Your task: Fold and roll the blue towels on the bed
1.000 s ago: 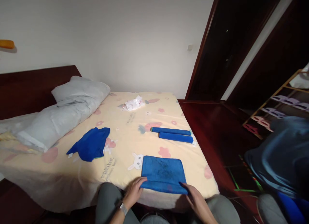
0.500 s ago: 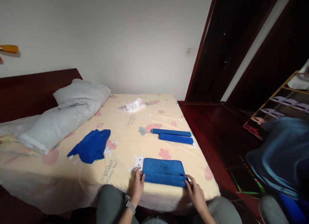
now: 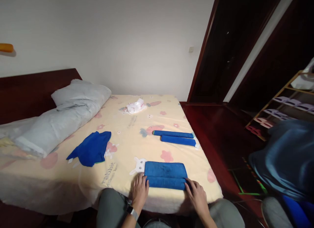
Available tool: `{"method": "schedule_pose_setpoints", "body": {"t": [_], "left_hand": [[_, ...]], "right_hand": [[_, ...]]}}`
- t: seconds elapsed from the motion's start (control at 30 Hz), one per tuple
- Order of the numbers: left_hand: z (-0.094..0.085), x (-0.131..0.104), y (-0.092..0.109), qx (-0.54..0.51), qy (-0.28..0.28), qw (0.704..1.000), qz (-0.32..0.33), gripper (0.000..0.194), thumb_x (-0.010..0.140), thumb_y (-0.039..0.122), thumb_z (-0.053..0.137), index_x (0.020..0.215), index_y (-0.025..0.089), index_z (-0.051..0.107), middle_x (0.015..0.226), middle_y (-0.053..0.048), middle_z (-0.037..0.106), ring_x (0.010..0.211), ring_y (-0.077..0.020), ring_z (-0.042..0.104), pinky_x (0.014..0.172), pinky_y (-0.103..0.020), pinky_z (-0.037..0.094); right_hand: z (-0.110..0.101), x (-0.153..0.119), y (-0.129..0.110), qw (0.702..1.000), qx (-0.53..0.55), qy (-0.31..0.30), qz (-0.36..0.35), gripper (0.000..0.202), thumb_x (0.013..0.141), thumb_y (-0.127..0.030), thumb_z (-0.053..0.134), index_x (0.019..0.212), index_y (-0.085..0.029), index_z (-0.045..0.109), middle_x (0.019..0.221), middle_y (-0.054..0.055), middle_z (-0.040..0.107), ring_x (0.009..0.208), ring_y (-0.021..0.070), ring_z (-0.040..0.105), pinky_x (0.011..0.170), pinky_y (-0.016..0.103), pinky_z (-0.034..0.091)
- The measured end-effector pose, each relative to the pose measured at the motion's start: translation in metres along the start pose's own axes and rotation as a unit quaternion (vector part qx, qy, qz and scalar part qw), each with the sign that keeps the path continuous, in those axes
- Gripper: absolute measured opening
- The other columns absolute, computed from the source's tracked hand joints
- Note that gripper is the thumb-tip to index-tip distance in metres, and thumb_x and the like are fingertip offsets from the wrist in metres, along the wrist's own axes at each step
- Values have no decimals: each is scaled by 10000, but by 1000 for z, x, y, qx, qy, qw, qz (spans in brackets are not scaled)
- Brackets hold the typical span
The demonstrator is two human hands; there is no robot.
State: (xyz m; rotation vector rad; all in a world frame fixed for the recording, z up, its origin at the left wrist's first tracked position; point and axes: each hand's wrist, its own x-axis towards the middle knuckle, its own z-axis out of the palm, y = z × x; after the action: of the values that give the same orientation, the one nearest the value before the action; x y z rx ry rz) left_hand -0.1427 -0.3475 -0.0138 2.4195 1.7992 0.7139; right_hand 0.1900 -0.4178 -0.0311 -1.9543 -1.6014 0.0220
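A blue cloth (image 3: 164, 170) lies on the bed in front of me, with its near side folded over into a band. At the left end of that fold, my left hand (image 3: 141, 190) has its fingers and thumb closed on the cloth's edge. My right hand (image 3: 196, 193) grips the right end of the same fold. Two narrow folded blue cloths, a farther one (image 3: 174, 134) and a nearer one (image 3: 178, 140), lie side by side beyond it. To the left, a crumpled blue cloth (image 3: 90, 149) is spread loosely.
A patterned sheet (image 3: 132, 139) covers the bed. Grey bedding (image 3: 66, 116) is heaped at the left by the headboard (image 3: 31, 90). A white plastic bag (image 3: 136, 106) lies near the wall. A shoe rack (image 3: 282, 103) and dark blue fabric (image 3: 282, 156) are at the right.
The near fold now lies flatter and straighter across the cloth. My left hand has turned palm down at its end, and my right hand has shifted slightly.
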Motion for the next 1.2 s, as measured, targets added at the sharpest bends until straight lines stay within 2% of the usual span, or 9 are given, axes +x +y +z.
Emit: {"method": "schedule_pose_setpoints", "body": {"t": [0.13,0.27,0.37,0.5,0.67,0.83,0.93,1.03,1.2], "left_hand": [[-3,5,29,-9,-7,997,77,385,1022,270,410,1337,219,626,1502,-91,548,1406,-297,476,1163,-516,421],[1,13,72,-23,-85,975,205,485,1030,319,436,1506,241,477,1609,-41,431,1497,-246,358,1242,-469,323],[7,16,83,-23,-130,962,238,558,1043,379,434,1584,268,352,1631,-32,395,1499,-234,357,1246,-467,309],[11,13,60,3,-130,966,223,597,1054,462,413,1615,320,264,1649,-19,358,1488,-231,378,1231,-447,323],[0,12,20,33,-108,970,213,643,1056,494,389,1631,266,214,1636,-43,381,1479,-235,395,1218,-442,342],[-5,14,1,26,-110,971,210,646,1048,490,408,1618,227,258,1624,-62,401,1476,-238,405,1223,-452,340],[-4,16,-2,8,-130,970,206,629,1018,404,473,1595,216,305,1629,-65,390,1482,-235,395,1231,-454,335],[-6,19,-3,-18,-154,969,193,642,914,214,533,1541,220,394,1629,-57,393,1488,-222,387,1244,-440,321],[-21,31,-4,-105,-195,964,146,698,742,62,530,1415,247,544,1554,-32,508,1444,-208,454,1239,-429,342]], "right_hand": [[0,6,-13,997,11,55,-46,437,1034,-471,385,1295,-232,642,1312,152,630,1173,315,622,983,494,534],[13,5,-41,981,-14,-13,-192,446,1042,-345,420,1468,-251,509,1496,85,546,1374,270,505,1145,460,428],[26,0,-50,960,-58,-52,-270,539,1042,-342,436,1564,-222,375,1546,56,502,1411,241,475,1185,428,380],[31,-1,-34,952,-74,-51,-292,598,1037,-361,459,1593,-198,313,1552,62,488,1406,229,487,1175,397,390],[23,4,-4,960,-53,-71,-264,643,1016,-402,492,1601,-213,302,1566,74,464,1413,256,482,1171,423,413],[14,10,9,965,-18,-138,-222,627,956,-261,465,1576,-227,372,1590,57,426,1448,259,435,1204,447,392],[6,17,6,966,12,-184,-182,666,863,-185,476,1528,-194,457,1566,72,463,1445,258,440,1221,449,372],[-1,23,0,967,49,-209,-134,670,804,-180,489,1474,-170,519,1535,96,506,1414,262,479,1212,449,385],[-7,30,2,964,125,-218,-87,509,853,-266,483,1331,-204,645,1477,104,568,1361,270,533,1185,448,416]]}}
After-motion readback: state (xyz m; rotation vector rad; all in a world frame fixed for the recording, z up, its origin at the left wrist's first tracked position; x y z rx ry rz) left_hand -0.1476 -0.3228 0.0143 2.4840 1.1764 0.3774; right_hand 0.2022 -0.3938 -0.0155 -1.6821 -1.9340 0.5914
